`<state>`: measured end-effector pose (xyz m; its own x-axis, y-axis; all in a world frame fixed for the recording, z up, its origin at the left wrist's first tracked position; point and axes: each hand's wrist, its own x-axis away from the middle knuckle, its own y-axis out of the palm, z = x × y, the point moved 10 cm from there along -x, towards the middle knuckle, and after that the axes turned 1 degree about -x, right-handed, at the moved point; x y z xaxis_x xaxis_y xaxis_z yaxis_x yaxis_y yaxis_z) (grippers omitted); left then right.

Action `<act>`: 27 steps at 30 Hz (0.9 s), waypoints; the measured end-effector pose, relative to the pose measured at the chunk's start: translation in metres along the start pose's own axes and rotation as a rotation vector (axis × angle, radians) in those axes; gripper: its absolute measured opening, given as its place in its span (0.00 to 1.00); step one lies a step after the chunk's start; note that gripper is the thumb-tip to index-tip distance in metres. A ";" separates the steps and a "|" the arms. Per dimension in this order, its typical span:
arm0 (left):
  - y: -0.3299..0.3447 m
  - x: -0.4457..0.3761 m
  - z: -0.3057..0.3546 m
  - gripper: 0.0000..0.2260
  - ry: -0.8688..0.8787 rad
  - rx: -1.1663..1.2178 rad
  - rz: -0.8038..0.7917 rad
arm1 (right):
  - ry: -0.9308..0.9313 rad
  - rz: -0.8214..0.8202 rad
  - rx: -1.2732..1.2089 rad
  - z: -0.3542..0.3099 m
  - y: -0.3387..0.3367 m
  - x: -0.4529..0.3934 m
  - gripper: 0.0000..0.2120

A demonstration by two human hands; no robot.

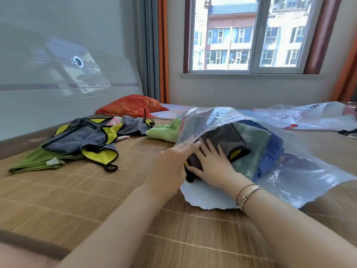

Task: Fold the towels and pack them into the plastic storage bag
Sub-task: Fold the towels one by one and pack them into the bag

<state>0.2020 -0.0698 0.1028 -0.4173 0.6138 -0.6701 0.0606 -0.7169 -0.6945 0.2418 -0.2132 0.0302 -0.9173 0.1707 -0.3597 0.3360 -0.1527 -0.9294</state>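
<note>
A clear plastic storage bag (301, 171) lies on the bamboo mat, its mouth facing me. Inside it sit folded towels: a green one (251, 144), a blue one (272, 157) and, on top, a grey towel with yellow and black trim (228, 140). My left hand (173, 161) lifts the bag's upper edge with straight fingers. My right hand (212, 163) lies flat on the grey towel at the bag's mouth, its thumb under the towel's near edge. A loose heap of grey and yellow towels (85, 140) lies to the left, over a green towel (36, 161).
A light green towel (166, 132) lies behind the bag's left side. An orange pillow (131, 105) rests by the headboard. Another plastic bag (309, 117) lies at the back right. The bamboo mat (116, 200) covers the bed; a window is behind.
</note>
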 end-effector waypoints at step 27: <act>-0.121 0.167 -0.307 0.19 -0.714 -0.111 0.029 | -0.071 -0.036 -0.518 -0.278 0.050 -0.128 0.29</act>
<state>0.4038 0.2205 -0.0056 -0.9025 0.2025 -0.3801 0.1564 -0.6683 -0.7273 0.4351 0.0284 0.0071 -0.9364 0.0976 -0.3371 0.3491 0.3566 -0.8666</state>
